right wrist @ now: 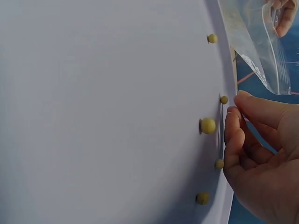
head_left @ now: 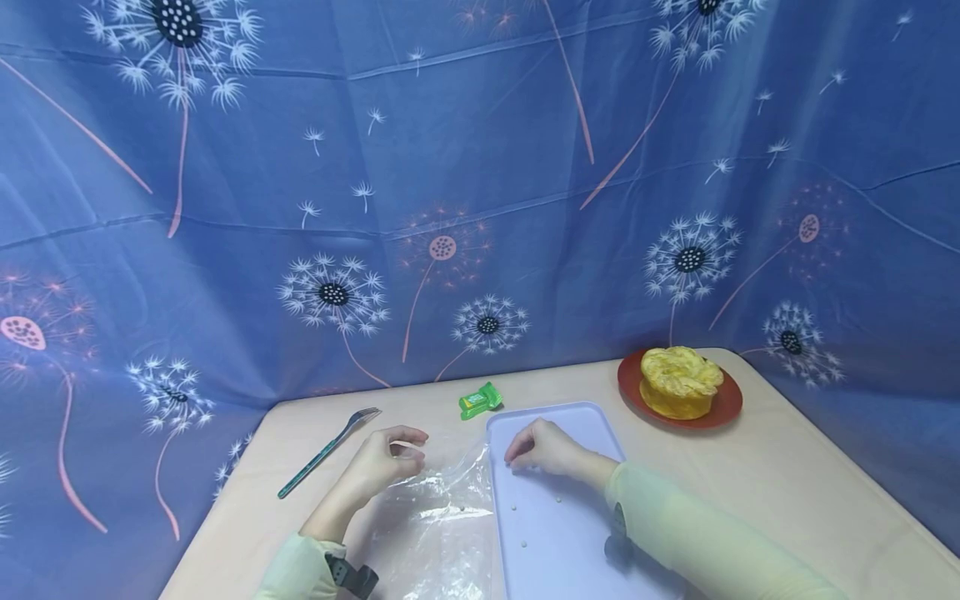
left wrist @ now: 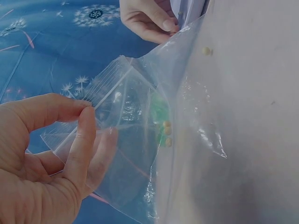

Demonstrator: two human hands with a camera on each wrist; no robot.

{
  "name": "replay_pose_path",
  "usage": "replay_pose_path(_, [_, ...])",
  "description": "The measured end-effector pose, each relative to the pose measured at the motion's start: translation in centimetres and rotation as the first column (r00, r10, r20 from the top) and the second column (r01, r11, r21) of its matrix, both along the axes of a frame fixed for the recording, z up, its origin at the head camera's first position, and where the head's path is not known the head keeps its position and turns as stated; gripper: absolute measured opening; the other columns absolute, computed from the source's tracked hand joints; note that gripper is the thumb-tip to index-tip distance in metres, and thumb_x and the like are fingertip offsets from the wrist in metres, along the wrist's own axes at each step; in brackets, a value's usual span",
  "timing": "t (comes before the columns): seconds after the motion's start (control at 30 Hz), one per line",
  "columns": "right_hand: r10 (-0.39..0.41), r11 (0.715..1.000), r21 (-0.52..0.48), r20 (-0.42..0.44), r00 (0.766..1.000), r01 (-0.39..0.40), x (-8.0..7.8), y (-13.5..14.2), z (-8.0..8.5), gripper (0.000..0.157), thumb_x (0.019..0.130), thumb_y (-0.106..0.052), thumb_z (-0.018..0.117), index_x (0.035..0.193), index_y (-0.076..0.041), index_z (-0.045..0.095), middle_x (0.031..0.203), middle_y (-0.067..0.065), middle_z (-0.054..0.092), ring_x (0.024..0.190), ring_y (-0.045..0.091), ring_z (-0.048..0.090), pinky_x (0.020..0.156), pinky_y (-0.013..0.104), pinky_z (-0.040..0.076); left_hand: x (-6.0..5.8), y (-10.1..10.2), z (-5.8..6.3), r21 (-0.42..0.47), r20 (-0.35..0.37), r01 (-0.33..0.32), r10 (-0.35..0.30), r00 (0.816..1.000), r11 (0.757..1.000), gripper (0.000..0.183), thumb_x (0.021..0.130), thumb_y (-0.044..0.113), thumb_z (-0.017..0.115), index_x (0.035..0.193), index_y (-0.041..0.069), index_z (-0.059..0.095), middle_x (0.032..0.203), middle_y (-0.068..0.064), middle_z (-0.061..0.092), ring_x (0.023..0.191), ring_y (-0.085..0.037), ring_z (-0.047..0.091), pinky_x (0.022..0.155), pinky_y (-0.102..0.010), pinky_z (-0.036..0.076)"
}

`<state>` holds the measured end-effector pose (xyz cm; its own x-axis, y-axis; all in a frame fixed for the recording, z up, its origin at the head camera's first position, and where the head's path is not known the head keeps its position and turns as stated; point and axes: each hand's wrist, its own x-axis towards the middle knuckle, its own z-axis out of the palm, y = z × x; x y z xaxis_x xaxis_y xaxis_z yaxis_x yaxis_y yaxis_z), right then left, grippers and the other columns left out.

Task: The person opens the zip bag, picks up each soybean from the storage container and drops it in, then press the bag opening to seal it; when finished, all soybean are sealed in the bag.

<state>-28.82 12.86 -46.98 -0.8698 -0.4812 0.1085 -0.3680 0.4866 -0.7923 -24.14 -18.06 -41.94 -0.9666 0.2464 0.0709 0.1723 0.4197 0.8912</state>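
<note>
My left hand pinches the top edge of a clear zip bag between thumb and forefinger. Low in the bag, several small round yellow beans show through the plastic. The bag spreads over the table and meets the tray's left edge. Over the lavender tray is my right hand, its fingers loosely bent and tips pointing down. In the right wrist view the thumb and forefinger stand slightly apart, right beside a bean. More beans lie scattered on the tray around the fingertips.
Left of the bag lies a fork with a teal handle. A green wrapped packet lies behind the bag, near the tray's far corner. At the back right, a red-brown plate bears a yellow bread or cake. A blue dandelion-print cloth hangs behind.
</note>
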Motion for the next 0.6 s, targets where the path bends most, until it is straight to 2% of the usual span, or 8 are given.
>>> replay_pose_path(0.1, [0.023,0.999,0.023,-0.034,0.999,-0.022,-0.01,0.05,-0.24,0.011,0.078,-0.002,0.083,0.087,-0.009,0.081,0.084,-0.003,0.076,0.080,0.008,0.069,0.081,0.025,0.055,-0.09,0.02,-0.06,0.002,0.004,0.000,0.000,1.000,1.000,0.045,0.075,-0.006,0.071,0.119,-0.007,0.067,0.113,-0.020,0.067,0.094,-0.024,0.069,0.075,-0.029,0.060])
replay_pose_path(0.17, [0.036,0.999,0.029,-0.052,0.998,-0.034,0.04,0.04,-0.36,0.012,0.077,-0.002,0.083,0.086,-0.009,0.081,0.083,-0.004,0.076,0.081,0.008,0.069,0.083,0.027,0.056,-0.07,0.02,-0.12,0.005,0.005,-0.001,0.001,1.000,1.000,0.045,0.075,-0.006,0.071,0.119,-0.006,0.067,0.112,-0.017,0.068,0.094,-0.024,0.069,0.075,-0.030,0.060])
replay_pose_path(0.27, [0.044,0.999,0.032,-0.061,0.997,-0.042,0.14,-0.01,-0.43,0.012,0.076,0.000,0.083,0.085,-0.008,0.080,0.082,-0.003,0.076,0.078,0.007,0.068,0.081,0.027,0.056,0.00,0.04,-0.17,0.007,-0.002,-0.001,0.001,1.000,1.000,0.045,0.075,-0.006,0.071,0.119,-0.007,0.067,0.112,-0.015,0.068,0.094,-0.025,0.070,0.074,-0.031,0.060])
replay_pose_path(0.43, [0.047,0.998,0.045,-0.053,0.997,-0.044,0.31,-0.12,-0.28,0.013,0.075,0.003,0.082,0.082,-0.008,0.080,0.078,-0.004,0.075,0.073,0.005,0.065,0.074,0.023,0.055,0.15,0.09,-0.13,0.023,-0.008,0.002,-0.002,1.000,1.000,0.046,0.075,-0.007,0.071,0.120,-0.010,0.065,0.112,-0.019,0.068,0.095,-0.029,0.070,0.075,-0.034,0.061])
replay_pose_path(0.6, [0.054,0.996,0.078,-0.089,0.995,-0.047,0.28,-0.22,-0.14,0.014,0.074,0.004,0.083,0.078,-0.009,0.079,0.075,-0.005,0.074,0.071,0.005,0.064,0.073,0.024,0.054,0.16,0.00,-0.03,0.017,0.007,-0.004,0.004,1.000,1.000,0.045,0.076,-0.007,0.072,0.121,-0.009,0.065,0.113,-0.021,0.067,0.094,-0.026,0.070,0.075,-0.032,0.061])
